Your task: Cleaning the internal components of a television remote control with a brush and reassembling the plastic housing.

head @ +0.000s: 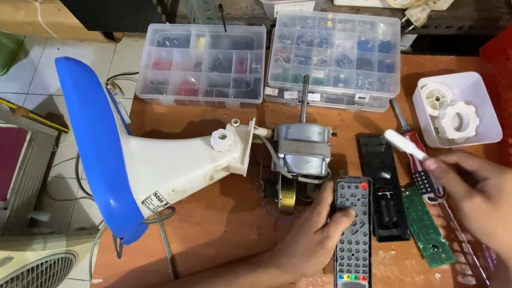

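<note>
Matt black plastic remote [354,238], shiny bare-metal motor [301,150], glossy white and blue plastic fan stand [130,158] (smooth), on a scuffed wooden surface [222,228].

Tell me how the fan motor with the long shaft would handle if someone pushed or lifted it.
The fan motor looks like metal, so probably heavy for its size and unlikely to slide easily. Its thin shaft sticks out, so it may lift unbalanced. It joins the white fan neck, so both would likely move together.

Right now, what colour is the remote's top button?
Red, on the black remote under the left hand; head view.
</note>
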